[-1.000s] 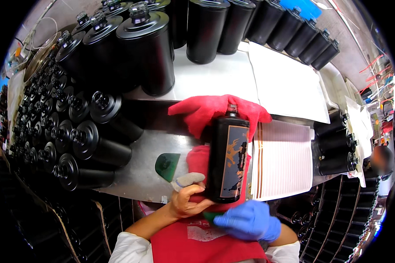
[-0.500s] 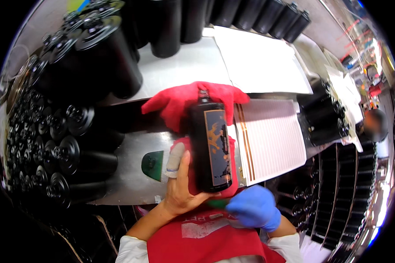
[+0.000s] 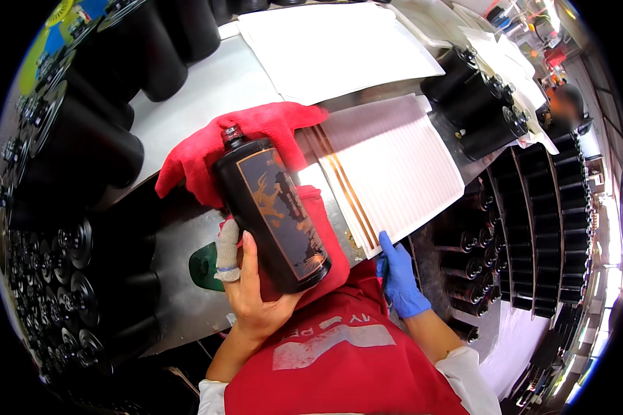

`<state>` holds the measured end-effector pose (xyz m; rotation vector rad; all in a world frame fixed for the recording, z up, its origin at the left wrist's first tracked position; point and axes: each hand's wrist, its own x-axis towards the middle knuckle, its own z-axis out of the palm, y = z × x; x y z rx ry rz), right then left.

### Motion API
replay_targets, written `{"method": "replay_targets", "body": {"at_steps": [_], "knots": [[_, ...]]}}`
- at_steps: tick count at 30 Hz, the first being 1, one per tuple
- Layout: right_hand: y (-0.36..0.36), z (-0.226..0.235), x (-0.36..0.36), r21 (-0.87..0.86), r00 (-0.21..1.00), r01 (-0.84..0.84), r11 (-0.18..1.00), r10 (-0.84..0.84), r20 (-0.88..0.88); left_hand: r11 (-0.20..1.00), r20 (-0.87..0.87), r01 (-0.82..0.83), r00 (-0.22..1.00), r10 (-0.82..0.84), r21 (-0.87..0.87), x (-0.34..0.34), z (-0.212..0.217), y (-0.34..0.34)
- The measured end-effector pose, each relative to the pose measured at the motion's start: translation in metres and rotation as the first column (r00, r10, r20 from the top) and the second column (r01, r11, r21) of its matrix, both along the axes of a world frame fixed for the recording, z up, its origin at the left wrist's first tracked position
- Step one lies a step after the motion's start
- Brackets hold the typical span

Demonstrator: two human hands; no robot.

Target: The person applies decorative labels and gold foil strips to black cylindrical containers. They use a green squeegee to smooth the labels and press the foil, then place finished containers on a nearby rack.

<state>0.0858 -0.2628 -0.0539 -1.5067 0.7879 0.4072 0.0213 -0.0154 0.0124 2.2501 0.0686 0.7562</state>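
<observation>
A black bottle (image 3: 246,207) with a dark, copper-edged label (image 3: 284,207) lies tilted on red cloth (image 3: 329,238), its neck pointing away from me. My left hand (image 3: 256,297) grips it by the base from the left, one finger wearing a grey knitted sleeve. In a blue glove, my right hand (image 3: 400,280) reaches the near corner of a stack of striped sheets (image 3: 401,166) with its forefinger. A sliver of dark green shows by its curled fingers, seemingly a green scraper, mostly hidden. Another green piece (image 3: 203,268) lies on the metal bench left of my left hand.
Black bottles (image 3: 83,152) crowd the left side and the back. White paper (image 3: 332,52) covers the bench beyond the striped sheets. More black bottles (image 3: 488,117) lie at the right, above racks (image 3: 543,228) full of them. A person (image 3: 566,107) is at the far right.
My right hand has moved up and right, from below the bottle's base to the striped sheets' corner. The view has shifted, and the bottle now appears tilted leftward, still held by my left hand.
</observation>
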Motion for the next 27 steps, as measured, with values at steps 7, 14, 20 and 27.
{"method": "replay_targets", "body": {"at_steps": [7,14,20,27], "knots": [[-0.008,0.011,-0.014,0.021,0.994,-0.057,0.998,0.055,0.095,0.999,0.006,0.036,0.999,-0.036,-0.018,-0.001,-0.005,0.005],[-0.033,0.061,-0.018,0.309,0.985,-0.125,0.943,0.156,-0.076,0.951,-0.133,0.106,0.980,-0.150,-0.292,-0.005,-0.020,0.005],[-0.016,0.100,0.010,0.280,0.955,-0.272,0.921,0.222,0.197,0.985,-0.056,0.099,0.993,-0.108,-0.140,0.000,-0.004,0.008],[0.002,0.111,0.063,0.249,0.896,-0.364,0.897,0.265,0.356,0.983,0.089,0.075,0.994,-0.061,-0.166,-0.002,-0.007,0.016]]}}
